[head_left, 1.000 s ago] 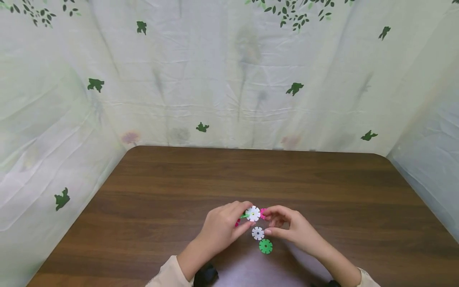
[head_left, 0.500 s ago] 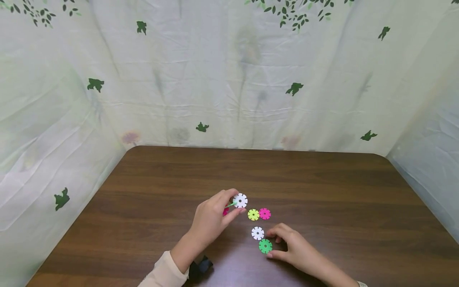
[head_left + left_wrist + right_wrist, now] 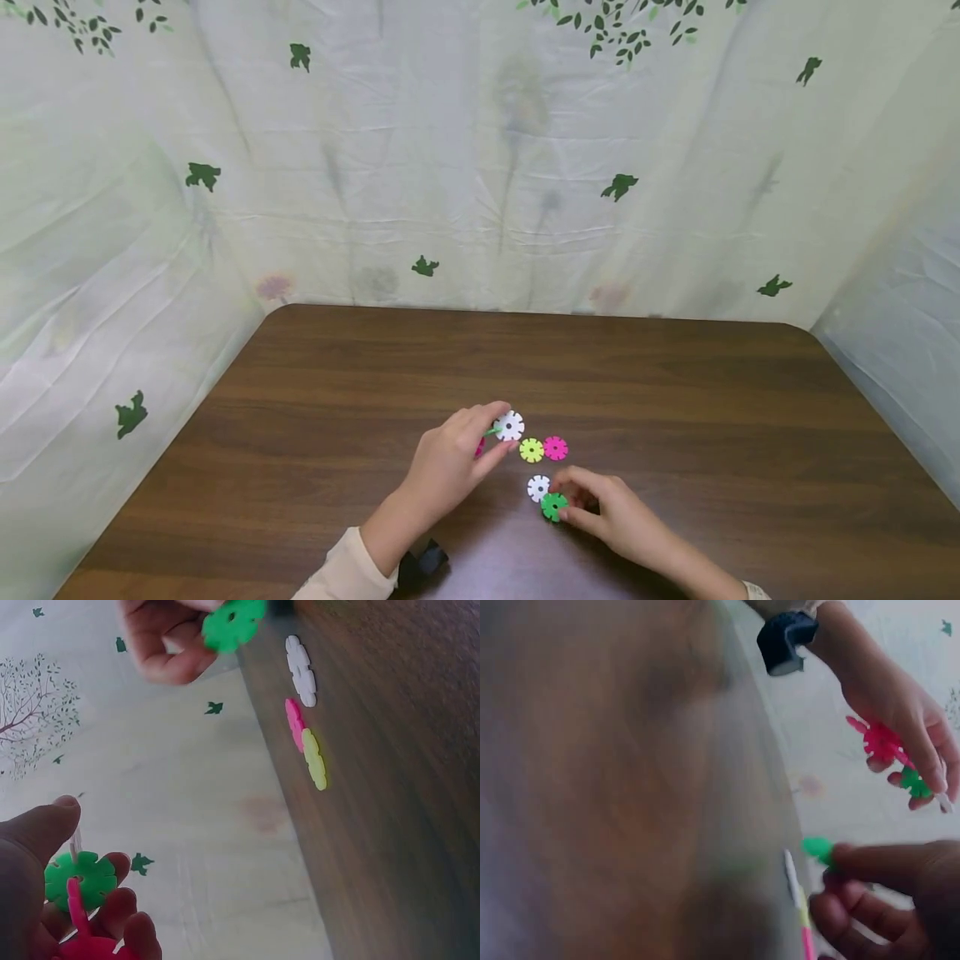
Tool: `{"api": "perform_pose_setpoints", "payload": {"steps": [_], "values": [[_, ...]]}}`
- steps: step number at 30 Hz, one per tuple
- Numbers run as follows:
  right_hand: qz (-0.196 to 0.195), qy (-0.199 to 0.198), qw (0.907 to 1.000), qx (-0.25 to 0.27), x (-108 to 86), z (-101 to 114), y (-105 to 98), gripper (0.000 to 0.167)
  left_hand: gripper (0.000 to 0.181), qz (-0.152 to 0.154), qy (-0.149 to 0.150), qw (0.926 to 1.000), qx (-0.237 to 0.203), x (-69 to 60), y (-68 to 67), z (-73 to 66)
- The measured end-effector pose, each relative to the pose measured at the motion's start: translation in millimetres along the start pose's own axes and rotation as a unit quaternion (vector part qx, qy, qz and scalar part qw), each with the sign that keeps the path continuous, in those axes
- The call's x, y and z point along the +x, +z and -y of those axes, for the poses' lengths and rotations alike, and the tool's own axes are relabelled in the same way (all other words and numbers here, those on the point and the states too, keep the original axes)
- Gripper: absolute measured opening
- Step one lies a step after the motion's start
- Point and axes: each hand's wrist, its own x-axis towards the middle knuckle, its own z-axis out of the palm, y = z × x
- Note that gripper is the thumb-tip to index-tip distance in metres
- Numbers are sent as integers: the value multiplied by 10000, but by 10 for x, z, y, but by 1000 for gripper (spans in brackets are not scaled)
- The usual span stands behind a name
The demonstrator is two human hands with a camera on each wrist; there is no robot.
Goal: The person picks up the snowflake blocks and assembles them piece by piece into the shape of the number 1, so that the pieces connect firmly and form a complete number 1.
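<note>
Joined notched discs (image 3: 881, 742) are held off the bench (image 3: 337, 375) by the left hand (image 3: 450, 454), pinched between thumb and fingers; an upper white disc (image 3: 511, 426) is turned toward the head camera, while a slotted green disc (image 3: 91, 883) and pink pieces (image 3: 94, 948) are seen from the left wrist. By the right hand (image 3: 626, 517), a single green disc (image 3: 553, 507) is pinched at its edge between thumb and fingers and held just above the bench. Beside it, a loose white disc (image 3: 537, 489) is seen lying flat. Farther from the person, a yellow disc (image 3: 532, 450) and a flat pink disc (image 3: 556, 448) are laid side by side. A black device (image 3: 780, 646) is worn at the left wrist.
</note>
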Motion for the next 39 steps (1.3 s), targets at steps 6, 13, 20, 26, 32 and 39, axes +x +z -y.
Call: {"api": "perform_pose_setpoints", "payload": {"steps": [6,13,20,26,32,39], "values": [[-378,184,9989,227,122,87,-142,22,39,17,138,9999,-81,0,11,-31],[-1010,-168,9943,307,255,230,-244,16,38,133,177,9997,-48,-19,32,-52],[-1470,-457,9871,440,325,550,-342,15,38,117,281,9994,-150,-24,56,-79],[-1399,-690,9863,530,354,598,-353,16,36,186,359,9987,-316,-17,51,-109],[-1460,-1259,9806,356,361,534,-321,24,34,198,472,9978,-409,-23,56,-132],[-1532,-1213,9804,237,342,324,-234,24,33,219,512,9981,-282,-34,65,-137]]}}
